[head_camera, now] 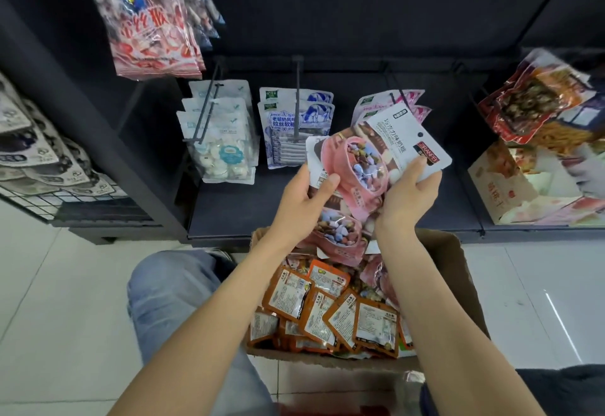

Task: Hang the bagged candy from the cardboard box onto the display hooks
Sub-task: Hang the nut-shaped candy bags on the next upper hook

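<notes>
Both my hands hold up white-and-pink candy bags (pixel 376 153) printed with coloured pebble sweets, above the cardboard box (pixel 458 278). My left hand (pixel 304 199) grips the lower left side, thumb on the front. My right hand (pixel 409 193) pinches the top bag near its red label, beside its hang hole. A further bag of the same kind (pixel 340 235) hangs below my hands. The box holds several orange packets (pixel 327 311). Behind the bags, a display hook (pixel 397 94) carries pink-and-white bags (pixel 406 101).
Two hooks to the left carry white marshmallow bags (pixel 222 140) and blue-and-white candy bags (pixel 291 127). A large red-and-white bag (pixel 147 22) hangs upper left. Snack bags (pixel 540 98) and a carton (pixel 530 183) sit at right. My knee in jeans (pixel 173 291) is beside the box.
</notes>
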Motion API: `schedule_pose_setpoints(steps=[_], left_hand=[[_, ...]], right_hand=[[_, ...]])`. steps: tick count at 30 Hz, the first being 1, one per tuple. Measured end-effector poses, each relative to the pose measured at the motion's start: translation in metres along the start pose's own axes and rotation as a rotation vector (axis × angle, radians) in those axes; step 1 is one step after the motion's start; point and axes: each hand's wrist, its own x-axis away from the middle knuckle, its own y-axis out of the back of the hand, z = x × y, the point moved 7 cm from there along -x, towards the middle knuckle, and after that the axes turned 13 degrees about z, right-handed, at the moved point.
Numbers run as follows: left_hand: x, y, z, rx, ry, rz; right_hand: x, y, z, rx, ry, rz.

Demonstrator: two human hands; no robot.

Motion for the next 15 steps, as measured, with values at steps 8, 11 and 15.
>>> schedule_pose_setpoints(steps=[8, 11, 15], left_hand=[[-0.017, 0.06, -0.051, 0.08, -0.104, -0.275], [-0.023, 0.086, -0.068, 0.067, -0.152, -0.325], [-0.021, 0.124, -0.072, 0.133, -0.163, -0.418]], right_hand=[[-0.019, -0.087, 0.065, -0.044, 0.116, 0.25], [-0.019, -0.12, 0.085, -0.138, 0.172, 0.305], [-0.027, -0.136, 0.121, -0.253, 0.208, 0.26]])
